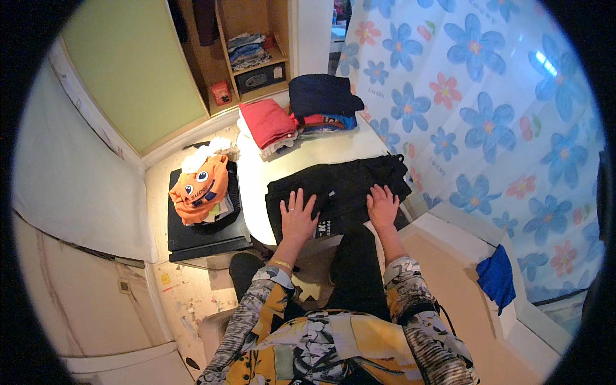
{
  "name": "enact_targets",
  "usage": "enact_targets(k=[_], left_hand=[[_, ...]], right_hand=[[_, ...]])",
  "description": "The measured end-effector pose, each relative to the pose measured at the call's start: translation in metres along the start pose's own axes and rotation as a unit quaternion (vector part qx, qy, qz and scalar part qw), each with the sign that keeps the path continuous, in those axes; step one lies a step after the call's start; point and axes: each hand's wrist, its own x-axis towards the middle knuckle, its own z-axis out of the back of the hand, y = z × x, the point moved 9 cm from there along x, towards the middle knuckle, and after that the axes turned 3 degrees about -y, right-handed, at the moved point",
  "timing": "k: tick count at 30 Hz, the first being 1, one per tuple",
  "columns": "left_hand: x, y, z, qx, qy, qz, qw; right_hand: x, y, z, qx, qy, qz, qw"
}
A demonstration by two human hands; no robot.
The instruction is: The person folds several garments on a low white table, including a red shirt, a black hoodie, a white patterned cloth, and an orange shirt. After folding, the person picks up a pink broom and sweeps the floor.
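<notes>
A black garment [341,180] with a drawstring end at its far right and some white lettering lies spread across the near part of a white table [315,153]. Its near edge hangs toward my lap. My left hand [298,219] rests flat on the garment's left part, fingers spread, a ring on one finger. On the right part lies my right hand [383,206], palm down with the fingers slightly apart. Neither hand grasps the cloth. Behind it stand a folded red garment [267,122] on white cloth and a stack topped by folded dark navy cloth [323,95].
Left of the table, an orange garment [199,190] with cartoon eyes is heaped on a black cabinet [192,240]. An open wardrobe [255,19] holds folded clothes [248,50] and a black safe [261,78]. A flowered curtain [447,115] hangs at right, above a blue cloth [498,279] on a ledge.
</notes>
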Motion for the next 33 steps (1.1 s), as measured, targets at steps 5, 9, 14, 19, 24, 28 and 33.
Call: enact_targets(k=[5, 9, 14, 19, 24, 28, 33], left_hand=[[0.000, -0.005, 0.000, -0.008, -0.032, -0.014, 0.999], [-0.002, 0.004, -0.005, -0.036, -0.037, 0.008, 0.999], [0.001, 0.002, -0.004, -0.066, -0.048, 0.004, 0.997], [-0.002, 0.017, -0.012, -0.116, -0.057, 0.022, 0.991], [-0.012, 0.060, 0.028, -0.308, -0.137, 0.178, 0.924], [-0.027, 0.117, 0.083, -0.364, -0.301, 0.247, 0.846], [-0.040, 0.172, 0.126, -0.443, -0.406, 0.264, 0.755]], right_hand=[[0.007, -0.019, -0.021, 0.062, 0.118, -0.063, 0.989], [0.001, 0.002, -0.017, 0.023, 0.185, -0.031, 0.982], [-0.002, 0.009, -0.016, -0.075, 0.156, 0.021, 0.985], [-0.012, 0.085, 0.002, 0.031, 0.077, 0.174, 0.981], [-0.036, 0.126, -0.013, 0.106, 0.043, 0.201, 0.973], [-0.044, 0.165, -0.013, 0.095, 0.046, 0.258, 0.960], [-0.051, 0.204, -0.033, 0.080, 0.050, 0.287, 0.953]])
